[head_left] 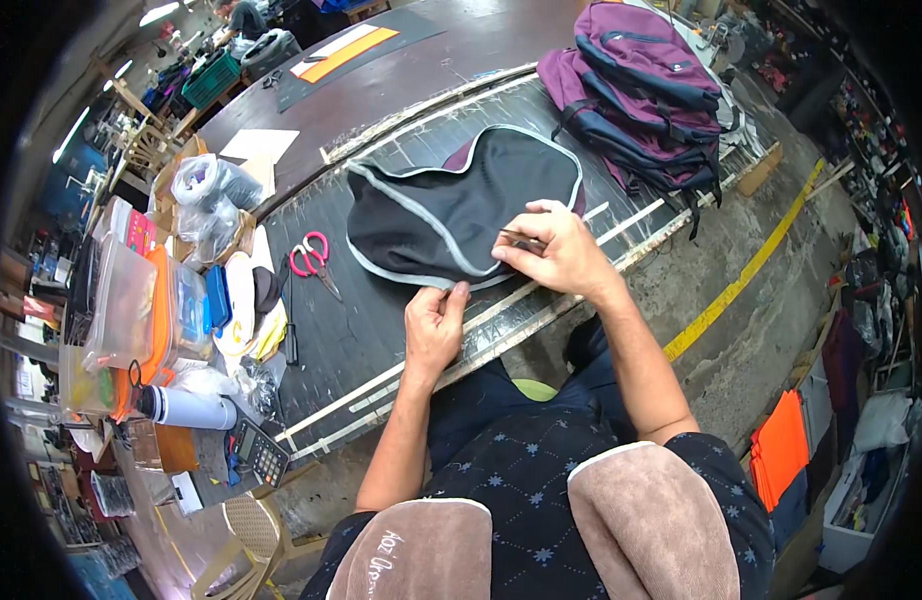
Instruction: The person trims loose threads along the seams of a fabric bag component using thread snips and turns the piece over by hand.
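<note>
A black mesh-lined fabric bag piece [511,185] with grey binding along its edges lies on the dark worktable in front of me, a little purple showing at its far side. My left hand [435,322] is closed in a pinch on the grey-bound near edge. Between the fingers of my right hand [558,250] is a small dark metal tool [522,240], too small to name for certain; its tip points left over the bound edge. Left of the fabric, pink-handled scissors [312,264] rest on the table.
Purple and navy backpacks [646,100] are stacked at the far right of the table [381,345]. At the left stand a clear plastic box [121,305], a white bottle [188,407] and a calculator [260,452]. A yellow line [741,275] crosses the floor to the right.
</note>
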`<state>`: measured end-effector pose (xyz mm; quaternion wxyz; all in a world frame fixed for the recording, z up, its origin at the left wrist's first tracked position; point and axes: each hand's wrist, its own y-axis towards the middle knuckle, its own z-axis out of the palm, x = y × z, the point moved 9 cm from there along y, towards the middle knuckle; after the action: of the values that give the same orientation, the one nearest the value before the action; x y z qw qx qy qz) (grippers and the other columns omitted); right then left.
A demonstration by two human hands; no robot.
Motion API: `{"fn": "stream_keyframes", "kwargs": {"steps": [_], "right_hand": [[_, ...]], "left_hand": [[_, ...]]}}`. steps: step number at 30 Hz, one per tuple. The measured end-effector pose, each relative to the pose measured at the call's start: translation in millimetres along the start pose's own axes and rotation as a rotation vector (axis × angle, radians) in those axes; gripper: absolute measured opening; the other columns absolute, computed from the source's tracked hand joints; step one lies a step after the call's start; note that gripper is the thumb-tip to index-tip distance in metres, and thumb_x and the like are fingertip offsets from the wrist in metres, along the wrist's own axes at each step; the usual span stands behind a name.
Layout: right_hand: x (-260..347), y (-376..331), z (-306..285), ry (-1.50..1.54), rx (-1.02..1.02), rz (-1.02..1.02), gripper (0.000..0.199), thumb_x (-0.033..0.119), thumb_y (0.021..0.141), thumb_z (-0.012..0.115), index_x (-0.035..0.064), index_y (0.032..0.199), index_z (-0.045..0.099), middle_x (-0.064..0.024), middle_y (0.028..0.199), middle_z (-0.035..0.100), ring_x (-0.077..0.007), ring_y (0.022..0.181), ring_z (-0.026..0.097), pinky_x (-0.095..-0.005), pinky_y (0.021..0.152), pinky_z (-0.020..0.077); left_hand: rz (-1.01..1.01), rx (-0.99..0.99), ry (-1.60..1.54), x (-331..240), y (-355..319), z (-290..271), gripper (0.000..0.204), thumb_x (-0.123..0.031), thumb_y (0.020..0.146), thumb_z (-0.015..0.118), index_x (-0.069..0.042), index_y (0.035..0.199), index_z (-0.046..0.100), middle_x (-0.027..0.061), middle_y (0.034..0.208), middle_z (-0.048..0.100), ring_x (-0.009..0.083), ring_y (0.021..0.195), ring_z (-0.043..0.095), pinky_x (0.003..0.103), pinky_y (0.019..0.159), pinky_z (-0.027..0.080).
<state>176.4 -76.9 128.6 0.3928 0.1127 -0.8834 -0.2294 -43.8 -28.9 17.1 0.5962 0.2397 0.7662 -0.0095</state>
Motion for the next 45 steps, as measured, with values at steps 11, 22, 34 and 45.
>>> {"fn": "stream_keyframes", "kwargs": {"steps": [11,22,34,45], "right_hand": [[-133,-25,-35,-0.096,-0.285,0.521,0.039,0.04,0.106,0.077,0.0036,0.12,0.082,-0.0215,0.107,0.084,-0.0366,0.098,0.083,-0.0451,0.085,0.0603],[-284,-16,-25,-0.055,-0.383,0.633,0.041,0.037,0.105,0.076,-0.0022,0.115,0.081,-0.0234,0.098,0.082,-0.0291,0.091,0.079,-0.0455,0.086,0.0589],[-174,-156,69,1.071,-0.648,0.872,0.018,0.027,0.116,0.07,0.0094,0.116,0.07,0.0126,0.074,0.045,-0.0003,0.056,0.041,-0.0252,0.06,0.0559],[-172,-190,64,1.037,-0.728,0.896,0.034,0.038,0.119,0.065,0.0041,0.115,0.065,0.0073,0.078,0.044,-0.0046,0.059,0.045,-0.0356,0.073,0.0699]], "left_hand": [[-0.497,0.17,0.542,94,-75,-78,0.039,-0.033,0.106,0.065,0.002,0.099,0.08,0.025,0.086,0.078,0.0355,0.081,0.078,0.05,0.079,0.058],[-0.095,-0.226,0.406,-31,-48,-127,0.014,0.0,0.107,0.066,0.001,0.117,0.076,0.008,0.105,0.076,0.0154,0.086,0.071,0.032,0.077,0.055],[0.286,0.134,0.181,-65,30,81,0.027,-0.005,0.097,0.081,-0.006,0.124,0.081,0.0095,0.102,0.076,0.0249,0.076,0.069,0.038,0.073,0.057],[0.071,0.022,0.264,-12,35,49,0.014,-0.016,0.109,0.072,-0.002,0.108,0.074,0.0192,0.099,0.077,0.0335,0.088,0.076,0.042,0.081,0.058]]}}
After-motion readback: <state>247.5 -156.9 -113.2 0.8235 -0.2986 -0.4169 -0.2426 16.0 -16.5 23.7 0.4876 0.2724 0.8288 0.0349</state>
